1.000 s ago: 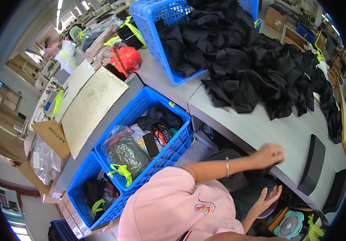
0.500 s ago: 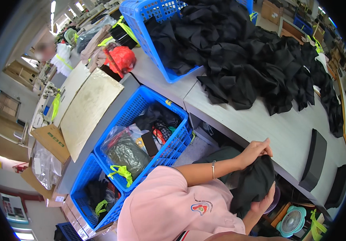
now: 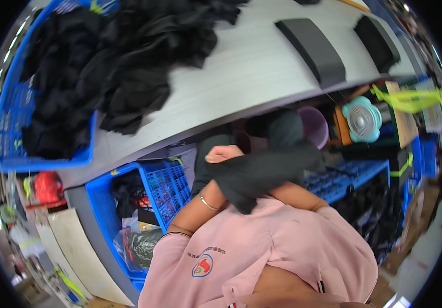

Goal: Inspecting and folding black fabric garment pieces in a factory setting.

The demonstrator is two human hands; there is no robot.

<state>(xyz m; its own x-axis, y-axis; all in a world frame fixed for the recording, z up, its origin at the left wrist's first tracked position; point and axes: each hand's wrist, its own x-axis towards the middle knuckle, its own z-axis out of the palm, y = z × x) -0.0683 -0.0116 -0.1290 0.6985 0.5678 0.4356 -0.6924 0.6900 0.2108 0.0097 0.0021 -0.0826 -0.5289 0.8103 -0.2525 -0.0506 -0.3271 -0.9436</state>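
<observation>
left hand (image 3: 224,154) fingers curled shut on a dark garment (image 3: 262,172), held below the tabletop (image 3: 241,77) edge, in front of the pink shirt (image 3: 262,251); right hand hidden under the cloth, can't tell its fingers; black clothing pile (image 3: 123,56) on tabletop, spilling from blue basket (image 3: 5,128)

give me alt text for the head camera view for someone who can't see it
A person in a pink top holds a black garment in front of their chest, the left hand gripping its upper edge, the right hand hidden beneath it. Above lies a grey table with a pile of black clothes; blue crates sit underneath.
</observation>
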